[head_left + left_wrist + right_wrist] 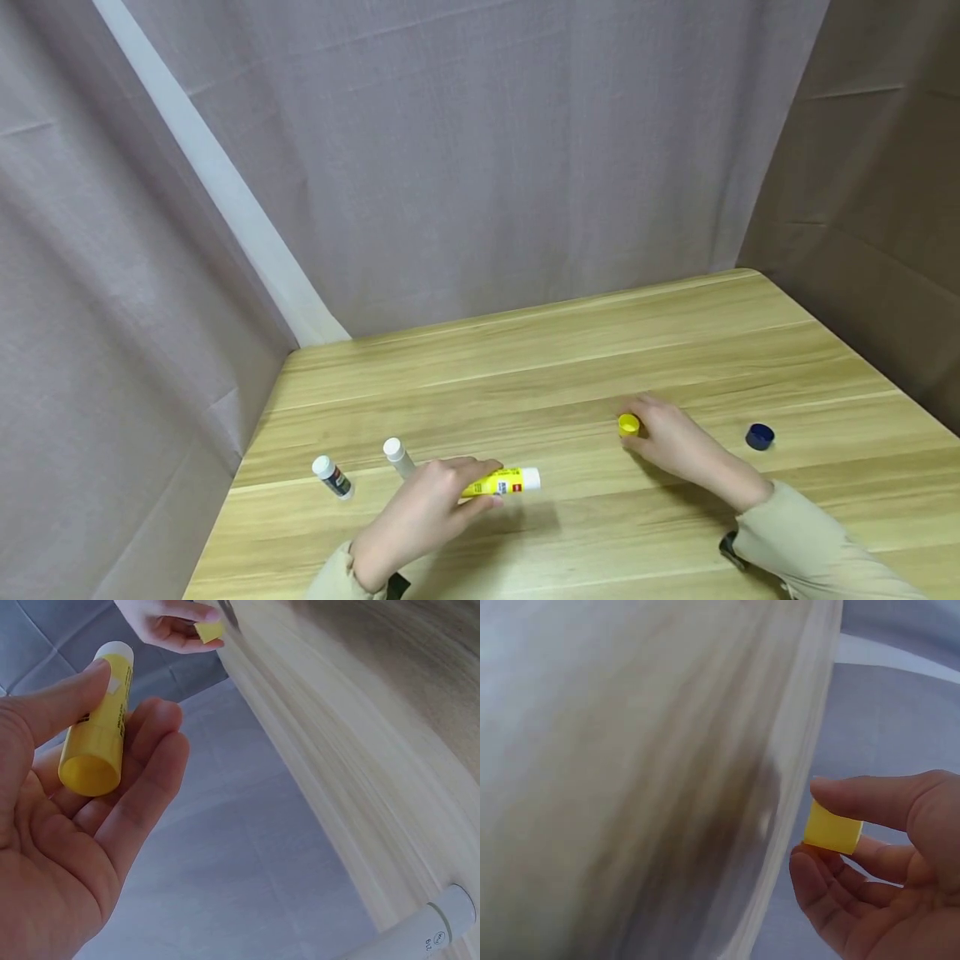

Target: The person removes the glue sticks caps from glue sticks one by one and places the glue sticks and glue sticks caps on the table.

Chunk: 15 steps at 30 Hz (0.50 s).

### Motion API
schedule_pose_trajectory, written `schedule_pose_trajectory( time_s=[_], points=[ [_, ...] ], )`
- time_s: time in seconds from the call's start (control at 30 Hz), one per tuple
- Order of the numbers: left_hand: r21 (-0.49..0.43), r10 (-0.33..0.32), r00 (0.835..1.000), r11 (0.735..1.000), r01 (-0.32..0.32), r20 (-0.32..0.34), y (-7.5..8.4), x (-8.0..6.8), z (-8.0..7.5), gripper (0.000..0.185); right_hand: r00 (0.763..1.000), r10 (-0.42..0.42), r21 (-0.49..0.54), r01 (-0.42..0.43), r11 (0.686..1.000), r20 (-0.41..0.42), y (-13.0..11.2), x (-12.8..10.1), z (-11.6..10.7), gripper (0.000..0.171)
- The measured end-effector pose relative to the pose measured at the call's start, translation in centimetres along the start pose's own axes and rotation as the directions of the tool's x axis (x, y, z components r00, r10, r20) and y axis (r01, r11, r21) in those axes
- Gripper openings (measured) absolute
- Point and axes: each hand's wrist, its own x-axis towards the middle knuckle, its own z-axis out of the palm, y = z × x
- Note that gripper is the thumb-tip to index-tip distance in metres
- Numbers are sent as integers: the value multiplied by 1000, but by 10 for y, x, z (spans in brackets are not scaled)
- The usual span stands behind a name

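Note:
A yellow glue stick (498, 482) with one white end is held above the table by my left hand (431, 508), thumb on one side and fingers on the other. In the left wrist view, the near end of the glue stick (94, 761) is yellow, and the white end points away. My right hand (675, 442) pinches a small yellow cap (628, 426) between thumb and fingers. The right wrist view shows the cap (832, 829) side-on. The two hands are well apart.
Left of my left hand stand a small dark-labelled tube (337, 482) with white ends and a whitish tube (396, 454), partly hidden by that hand. A dark blue cap (760, 437) lies beyond my right hand. Grey curtains (487, 167) hang behind the wooden table (525, 358).

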Motion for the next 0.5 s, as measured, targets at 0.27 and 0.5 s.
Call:
schedule_pose_trajectory(
  time_s=[0.27,0.5],
  points=[
    [7,17,1000,1000,-17,-17,0,-2,1,34,999,26,-22,-25,999,31,3,-1,3,36],
    [-37,-18,1000,999,18,-1,-1,-2,1,30,995,53,-30,-51,998,82,2,-1,4,36]
  ],
)
